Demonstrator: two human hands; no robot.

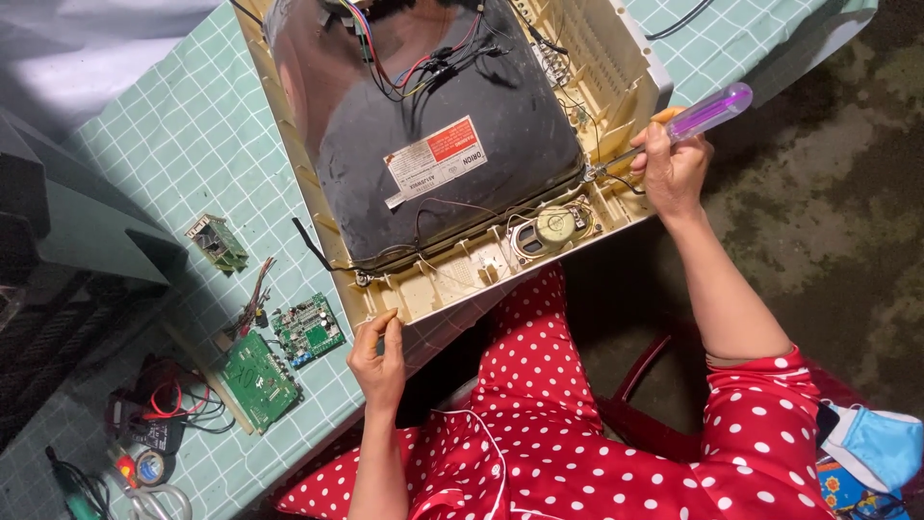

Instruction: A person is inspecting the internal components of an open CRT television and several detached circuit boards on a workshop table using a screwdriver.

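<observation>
A bench (pixel 207 125) with a pale green checked cloth holds everything. The biggest thing on it is a cream plastic television shell (pixel 616 91), lying open like a box. Inside the shell sits a big dark grey glass picture tube (pixel 433 116) with a red and white sticker, and coloured wires run over its top. Near the front wall of the shell, just below the tube, is a small round speaker (pixel 553 226).

The right hand (pixel 669 173) is closed around a screwdriver with a clear purple handle (pixel 707 111). Its metal tip pokes into the right corner of the shell, close to the tube's edge. The left hand (pixel 377 351) pinches the near rim of the shell with its fingers curled over it.

On the cloth to the left lie a large green circuit board (pixel 258 380), a smaller green circuit board (pixel 308 329) beside it, and a tiny board (pixel 217 241) farther off. A tangle of red and black wires (pixel 164 404) lies near the bench's corner.
</observation>
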